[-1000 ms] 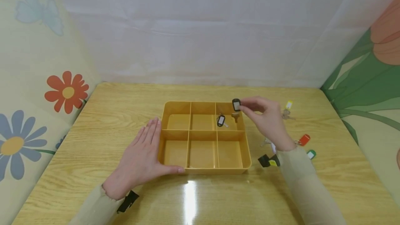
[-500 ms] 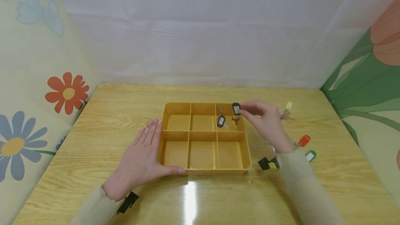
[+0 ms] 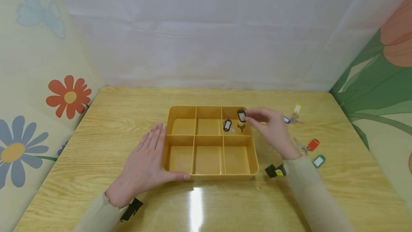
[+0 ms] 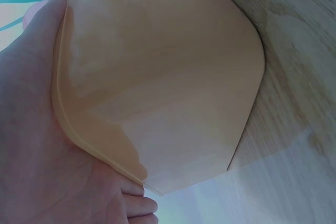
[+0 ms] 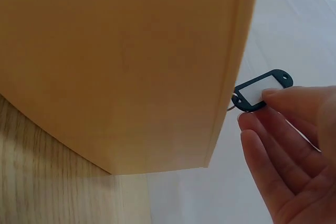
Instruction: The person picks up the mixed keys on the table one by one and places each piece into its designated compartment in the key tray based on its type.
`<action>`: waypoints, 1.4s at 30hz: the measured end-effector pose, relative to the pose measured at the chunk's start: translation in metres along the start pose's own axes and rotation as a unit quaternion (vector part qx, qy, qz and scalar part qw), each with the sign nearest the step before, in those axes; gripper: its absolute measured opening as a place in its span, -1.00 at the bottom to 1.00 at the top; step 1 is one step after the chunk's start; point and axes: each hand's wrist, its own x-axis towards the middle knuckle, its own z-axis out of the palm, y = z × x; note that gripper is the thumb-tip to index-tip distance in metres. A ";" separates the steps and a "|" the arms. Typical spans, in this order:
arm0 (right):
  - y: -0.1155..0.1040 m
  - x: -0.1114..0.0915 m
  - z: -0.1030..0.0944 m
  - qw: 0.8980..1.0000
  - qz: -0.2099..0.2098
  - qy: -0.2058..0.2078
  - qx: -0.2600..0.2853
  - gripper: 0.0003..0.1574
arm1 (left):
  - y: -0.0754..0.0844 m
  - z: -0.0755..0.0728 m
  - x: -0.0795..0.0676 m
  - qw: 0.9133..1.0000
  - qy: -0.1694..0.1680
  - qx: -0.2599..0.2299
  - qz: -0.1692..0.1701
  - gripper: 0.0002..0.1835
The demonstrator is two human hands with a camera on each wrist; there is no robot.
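By the fingers [image 5: 282,132] of the right hand [image 3: 270,127], a black tag [image 3: 241,116] was pinched; it had been lowered slightly, its key [image 3: 241,128] seemingly brought nearly to rest in the far-right compartment [image 3: 230,111]. The tag's long axis was held steeply, key end down, while the yellow tray [image 3: 222,177] was touched by the left hand [image 3: 145,166], fingers straight.

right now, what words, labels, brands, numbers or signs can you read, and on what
No readable text in any view.
Held black tag: no writing shows on its uncovered part.
Black tag in the tray; yellow tag, blue tag, green tag on the table: too small to read.
Red tag: no label shows.
Yellow patch beside the right sleeve: too blurred to read.
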 end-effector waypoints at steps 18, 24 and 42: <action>0.009 0.005 0.005 1.000 0.019 -0.008 -0.009 -0.73 | 0.000 0.001 0.000 1.000 -0.005 -0.003 -0.004 0.61; 0.012 0.007 0.006 1.000 0.017 -0.002 -0.002 -0.68 | 0.000 0.001 0.000 1.000 -0.003 0.001 -0.002 0.61; 0.010 -0.001 -0.003 0.999 0.046 -0.016 0.013 -0.60 | 0.000 0.000 0.000 1.000 -0.004 0.002 -0.003 0.60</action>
